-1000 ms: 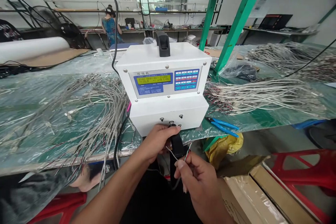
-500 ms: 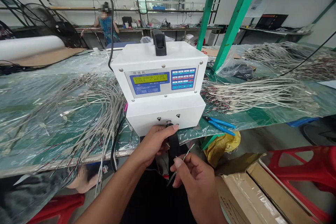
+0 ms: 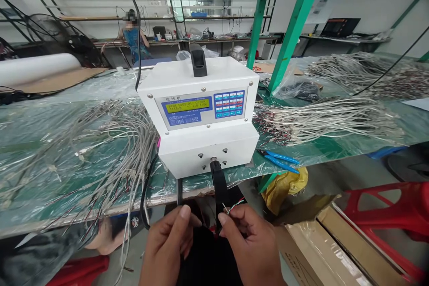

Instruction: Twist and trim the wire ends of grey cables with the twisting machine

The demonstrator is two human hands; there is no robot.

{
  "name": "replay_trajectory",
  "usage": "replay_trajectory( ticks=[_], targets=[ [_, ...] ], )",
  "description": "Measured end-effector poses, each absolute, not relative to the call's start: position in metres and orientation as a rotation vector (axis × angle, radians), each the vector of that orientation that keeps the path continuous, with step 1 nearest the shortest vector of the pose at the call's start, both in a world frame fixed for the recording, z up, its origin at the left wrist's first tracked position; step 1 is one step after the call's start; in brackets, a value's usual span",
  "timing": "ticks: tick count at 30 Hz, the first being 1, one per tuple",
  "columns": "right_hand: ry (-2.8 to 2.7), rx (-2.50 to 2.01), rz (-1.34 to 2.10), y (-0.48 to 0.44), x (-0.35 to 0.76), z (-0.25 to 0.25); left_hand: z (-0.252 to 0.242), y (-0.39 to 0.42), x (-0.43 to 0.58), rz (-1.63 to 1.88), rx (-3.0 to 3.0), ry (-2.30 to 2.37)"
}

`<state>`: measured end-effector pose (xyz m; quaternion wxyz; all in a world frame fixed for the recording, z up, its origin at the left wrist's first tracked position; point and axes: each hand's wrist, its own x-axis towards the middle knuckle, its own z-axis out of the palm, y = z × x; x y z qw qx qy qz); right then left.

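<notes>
A white machine [image 3: 208, 138] with a yellow-green display [image 3: 187, 105] and keypad stands on the table. From its front a black arm-like part [image 3: 219, 183] sticks out toward me. My right hand [image 3: 250, 237] pinches thin wires [image 3: 236, 205], with a green-white strand and a red one showing beyond the fingertips. Left of it is my left hand [image 3: 172, 237], its thumb pressed toward the curled fingers; whatever it may hold is too small to make out.
Bundles of grey cables lie left [image 3: 134, 143] and right [image 3: 318, 120] of the machine. Blue-handled pliers [image 3: 281, 161] rest near the front edge. A green post [image 3: 295, 27] rises behind. Cardboard boxes [image 3: 321, 241] and a red stool [image 3: 395, 205] stand lower right. Another person [image 3: 134, 40] sits far back.
My left hand has left the black part at the machine's front and moved down and left toward me. My right hand stays near the same place with the wires. The view has shifted slightly.
</notes>
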<state>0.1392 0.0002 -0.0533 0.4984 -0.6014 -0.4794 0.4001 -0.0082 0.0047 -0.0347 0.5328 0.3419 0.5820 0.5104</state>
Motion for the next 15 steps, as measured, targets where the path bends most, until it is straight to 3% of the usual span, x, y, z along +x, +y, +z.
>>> replay_trajectory(
  ticks=[15],
  targets=[
    [-1.323,-1.37,0.891,-0.005,0.143,-0.052,-0.05,0.005,0.002,1.088,0.912,1.331]
  ],
)
